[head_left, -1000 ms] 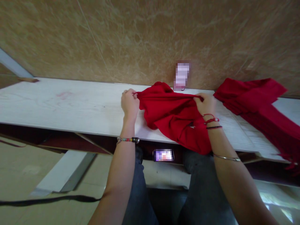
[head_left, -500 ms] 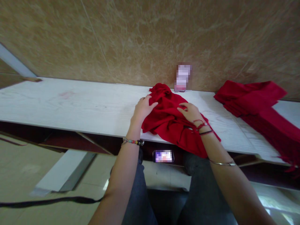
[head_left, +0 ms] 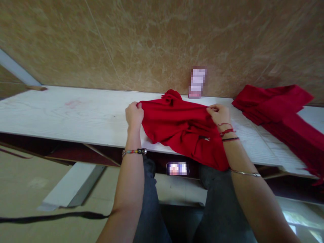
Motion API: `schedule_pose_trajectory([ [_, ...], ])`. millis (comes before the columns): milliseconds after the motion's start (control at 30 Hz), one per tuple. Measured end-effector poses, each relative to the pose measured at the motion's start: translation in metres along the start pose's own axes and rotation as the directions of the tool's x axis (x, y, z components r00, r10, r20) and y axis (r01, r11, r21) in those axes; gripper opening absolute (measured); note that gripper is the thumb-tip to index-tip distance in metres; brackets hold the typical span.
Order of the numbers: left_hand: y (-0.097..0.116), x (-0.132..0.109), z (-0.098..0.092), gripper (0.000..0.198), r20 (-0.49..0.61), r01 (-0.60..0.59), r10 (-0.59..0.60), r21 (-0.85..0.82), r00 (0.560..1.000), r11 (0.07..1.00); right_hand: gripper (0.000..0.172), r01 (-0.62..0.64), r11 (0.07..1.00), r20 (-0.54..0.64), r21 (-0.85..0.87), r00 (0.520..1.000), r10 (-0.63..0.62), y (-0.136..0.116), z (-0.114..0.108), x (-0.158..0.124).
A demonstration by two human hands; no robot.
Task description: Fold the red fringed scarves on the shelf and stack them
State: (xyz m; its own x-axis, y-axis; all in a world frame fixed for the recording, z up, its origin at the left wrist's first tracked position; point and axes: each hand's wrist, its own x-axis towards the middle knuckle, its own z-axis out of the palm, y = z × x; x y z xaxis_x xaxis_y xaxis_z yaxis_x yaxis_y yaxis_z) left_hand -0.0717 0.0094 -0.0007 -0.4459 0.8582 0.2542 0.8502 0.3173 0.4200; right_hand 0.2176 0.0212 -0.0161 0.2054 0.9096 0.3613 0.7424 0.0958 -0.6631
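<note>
A red scarf-like cloth [head_left: 177, 116] lies in front of me on the white tabletop [head_left: 83, 114], its near right part draped over the front edge. My left hand [head_left: 134, 114] grips its upper left edge between thumb and fingers. At the upper right edge, my right hand [head_left: 220, 115] pinches the same cloth. Between the two hands the fabric is pulled fairly straight; lower down it is still creased. Behind it sits a small bunched part of the cloth. Some of my fingers are hidden.
More folded red scarves [head_left: 278, 108] with fringed ends lie to the right, hanging over the front edge. A blurred-out upright object [head_left: 197, 82] leans on the brown marbled wall [head_left: 152, 40]. A phone [head_left: 177, 168] with a lit screen rests below the tabletop, between my knees.
My hands have moved apart, the left one leftward and the right one rightward. They have taken hold of the cloth, and its crumpled upper part is now stretched between them.
</note>
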Motion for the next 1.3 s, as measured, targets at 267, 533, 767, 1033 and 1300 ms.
schedule_pose_trajectory([
  [267, -0.017, -0.001, 0.008, 0.047, 0.316, -0.133, 0.097, 0.093, 0.944, 0.987, 0.016, 0.280, 0.945, 0.374, 0.170, 0.869, -0.325, -0.007, -0.019, -0.014],
  [533, 0.011, -0.011, 0.017, 0.028, 0.132, -0.335, 0.342, -0.075, 0.930, 0.939, 0.025, 0.107, 0.991, 0.202, 0.082, 0.972, -0.122, -0.013, 0.024, -0.010],
  [767, 0.021, -0.015, 0.029, 0.037, -0.019, -0.413, 0.415, -0.152, 0.909, 0.898, 0.027, 0.263, 0.965, 0.091, -0.014, 0.961, -0.261, -0.047, 0.056, 0.011],
  [1033, 0.019, -0.013, 0.039, 0.014, 0.020, -0.460, 0.465, -0.119, 0.885, 0.880, 0.022, 0.315, 0.909, 0.341, -0.272, 0.915, -0.215, -0.065, 0.084, 0.001],
  [1300, 0.007, -0.003, 0.022, 0.011, -0.296, -0.183, 0.064, -0.394, 0.953, 0.901, 0.025, -0.065, 0.997, -0.168, 0.034, 0.983, 0.069, -0.046, 0.041, 0.016],
])
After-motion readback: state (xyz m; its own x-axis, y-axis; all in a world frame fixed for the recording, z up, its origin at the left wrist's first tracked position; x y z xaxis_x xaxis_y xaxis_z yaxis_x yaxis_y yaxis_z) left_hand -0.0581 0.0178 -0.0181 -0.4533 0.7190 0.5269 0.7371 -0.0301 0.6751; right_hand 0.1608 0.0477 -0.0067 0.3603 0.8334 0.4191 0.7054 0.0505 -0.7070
